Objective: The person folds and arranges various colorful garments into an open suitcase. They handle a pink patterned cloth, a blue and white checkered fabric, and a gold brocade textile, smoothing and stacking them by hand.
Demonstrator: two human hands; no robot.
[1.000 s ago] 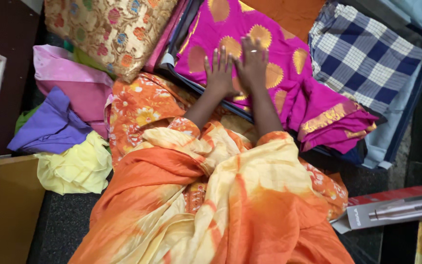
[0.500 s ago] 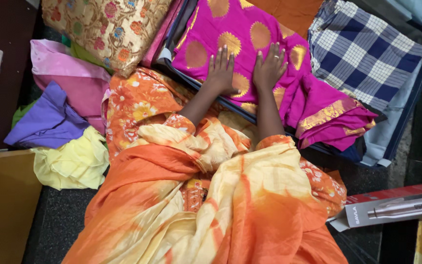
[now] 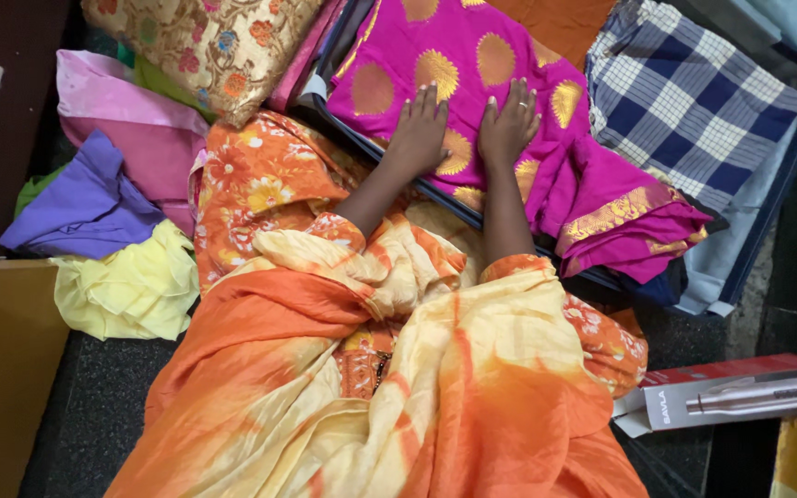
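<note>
An orange and yellow draped garment fills the lower centre of the view, worn by the person. Above it lies a folded magenta silk fabric with round gold motifs and a gold border, resting on a stack of dark-edged cloth at the top centre. To its right lies a blue and white checked cloth. At the upper left sits a gold brocade fabric with floral pattern, with a pink cloth, a purple cloth and a pale yellow cloth below it. A red and black carton lies at the lower right. The left hand rests flat on the magenta fabric, fingers extended and gripping nothing. The right hand, wearing a ring, lies flat just beside it, fingers spread, palm down on the same fabric.
</note>
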